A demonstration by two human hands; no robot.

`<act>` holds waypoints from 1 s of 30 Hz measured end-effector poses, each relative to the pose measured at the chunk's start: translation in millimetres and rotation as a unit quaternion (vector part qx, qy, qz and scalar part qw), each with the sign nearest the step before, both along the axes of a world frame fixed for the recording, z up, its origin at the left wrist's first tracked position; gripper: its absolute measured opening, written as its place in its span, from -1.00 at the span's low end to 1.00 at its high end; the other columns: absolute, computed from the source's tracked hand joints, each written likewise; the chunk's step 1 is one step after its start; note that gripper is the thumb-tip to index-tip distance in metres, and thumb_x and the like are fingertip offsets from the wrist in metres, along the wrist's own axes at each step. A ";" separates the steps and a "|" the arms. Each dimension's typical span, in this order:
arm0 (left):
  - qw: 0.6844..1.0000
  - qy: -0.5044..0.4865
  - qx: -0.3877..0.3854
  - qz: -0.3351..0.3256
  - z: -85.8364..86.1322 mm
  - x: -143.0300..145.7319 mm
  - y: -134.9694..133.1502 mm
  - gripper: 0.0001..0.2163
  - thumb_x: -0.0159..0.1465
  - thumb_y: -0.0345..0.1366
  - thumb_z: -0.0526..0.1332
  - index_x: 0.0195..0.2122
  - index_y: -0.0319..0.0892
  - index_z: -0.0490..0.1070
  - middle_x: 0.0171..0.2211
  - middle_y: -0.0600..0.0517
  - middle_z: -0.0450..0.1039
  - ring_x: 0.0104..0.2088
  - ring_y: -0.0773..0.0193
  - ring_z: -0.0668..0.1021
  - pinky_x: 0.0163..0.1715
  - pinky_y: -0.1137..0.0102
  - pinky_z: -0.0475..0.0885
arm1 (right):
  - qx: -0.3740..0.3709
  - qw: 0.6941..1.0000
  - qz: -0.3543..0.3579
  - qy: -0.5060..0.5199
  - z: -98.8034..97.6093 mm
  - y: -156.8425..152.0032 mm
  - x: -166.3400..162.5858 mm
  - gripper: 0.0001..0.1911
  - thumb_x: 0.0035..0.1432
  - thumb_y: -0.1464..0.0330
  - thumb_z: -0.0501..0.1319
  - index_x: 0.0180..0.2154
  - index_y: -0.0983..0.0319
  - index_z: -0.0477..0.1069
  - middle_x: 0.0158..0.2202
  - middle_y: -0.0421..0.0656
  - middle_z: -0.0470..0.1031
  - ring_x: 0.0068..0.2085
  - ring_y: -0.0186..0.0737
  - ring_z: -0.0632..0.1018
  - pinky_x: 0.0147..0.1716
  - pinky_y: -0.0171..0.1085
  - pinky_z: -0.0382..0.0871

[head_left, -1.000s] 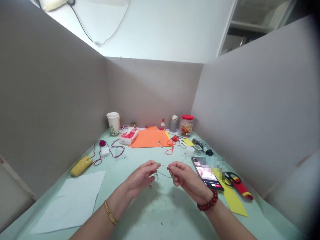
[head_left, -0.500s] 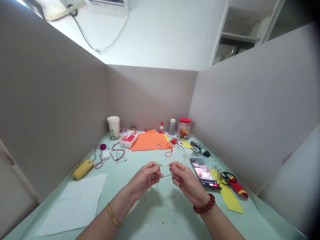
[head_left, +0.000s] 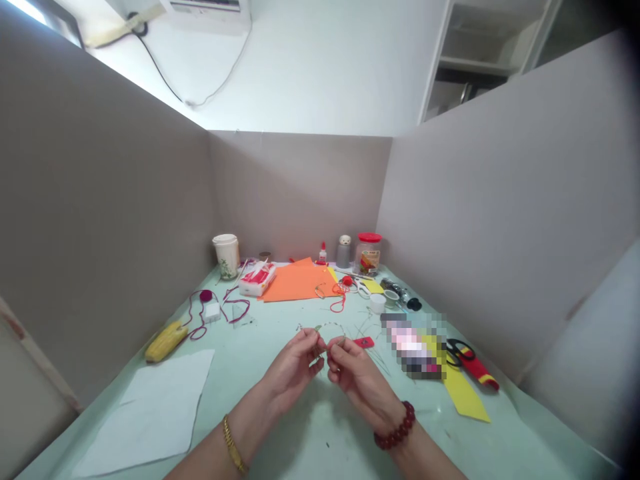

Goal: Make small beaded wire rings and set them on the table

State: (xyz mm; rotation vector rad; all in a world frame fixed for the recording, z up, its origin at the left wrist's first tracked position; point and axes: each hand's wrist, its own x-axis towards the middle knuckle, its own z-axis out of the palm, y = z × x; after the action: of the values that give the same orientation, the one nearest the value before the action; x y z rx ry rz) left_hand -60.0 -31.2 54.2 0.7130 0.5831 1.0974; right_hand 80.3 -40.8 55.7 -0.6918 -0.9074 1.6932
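A thin green-and-white strand, braided or beaded, arches in a small loop above my fingertips. My left hand pinches one end of it between thumb and forefinger. Close beside, almost touching, my right hand is closed on the other end. The fingers hide both ends. Just beyond the right hand lies a small red piece on the table, with several loose thin threads around it.
At right are a blurred-out phone, yellow paper and black-handled scissors. White cloth or paper and a yellow corncob-like object lie left. Orange sheets, a tissue pack and a red-lidded jar stand farther back.
My hands have come together, the right one moving left. The strand, stretched straight between them before, now bows up into a loop. The red piece has come into view.
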 end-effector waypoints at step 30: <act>0.998 -0.019 -0.055 0.014 -2.5 0.8 3.6 -0.92 0.19 -0.40 0.25 -0.40 -0.21 0.34 -0.43 0.09 0.37 -0.40 0.47 0.48 -0.39 0.57 0.41 | -0.010 1.000 0.002 -0.027 -3.3 2.8 24.7 -0.73 0.04 0.21 0.29 -0.46 0.31 0.45 -0.52 -0.23 0.30 -0.54 -0.46 0.28 -0.57 -0.43 0.20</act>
State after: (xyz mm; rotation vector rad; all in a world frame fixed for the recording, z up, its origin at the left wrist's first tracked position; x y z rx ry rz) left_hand -59.2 -27.6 51.7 0.5880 0.6179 1.0936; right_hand 105.0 -38.0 52.4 -0.7517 -0.9306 1.6952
